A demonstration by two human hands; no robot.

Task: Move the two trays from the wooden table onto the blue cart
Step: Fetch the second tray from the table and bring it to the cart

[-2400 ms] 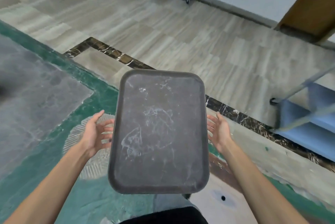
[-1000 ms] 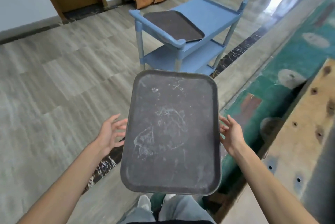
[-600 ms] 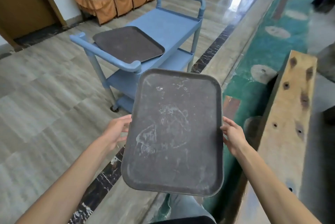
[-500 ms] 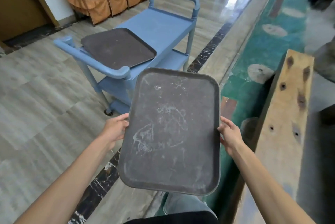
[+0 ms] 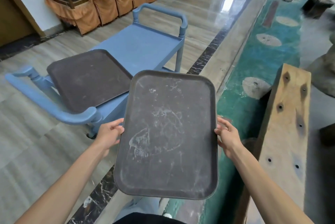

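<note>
Cart is looming closer than half a second ago. Left hand and right hand are clamping the long edges of the scuffed tray, stiff, light, probably slick, carried toward the blue cart at 11 o'clock, where the first tray is lying.

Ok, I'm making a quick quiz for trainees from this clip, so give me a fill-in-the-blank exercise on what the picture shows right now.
1. The tray on the blue cart lies on its ____ shelf.
2. The scratched tray is held by ____ hands, the left hand and the right hand, one on each long edge.
3. The number of trays already on the cart is ____.
4. The wooden plank lies to the person's ____.

Missing words: top; two; one; right
</note>
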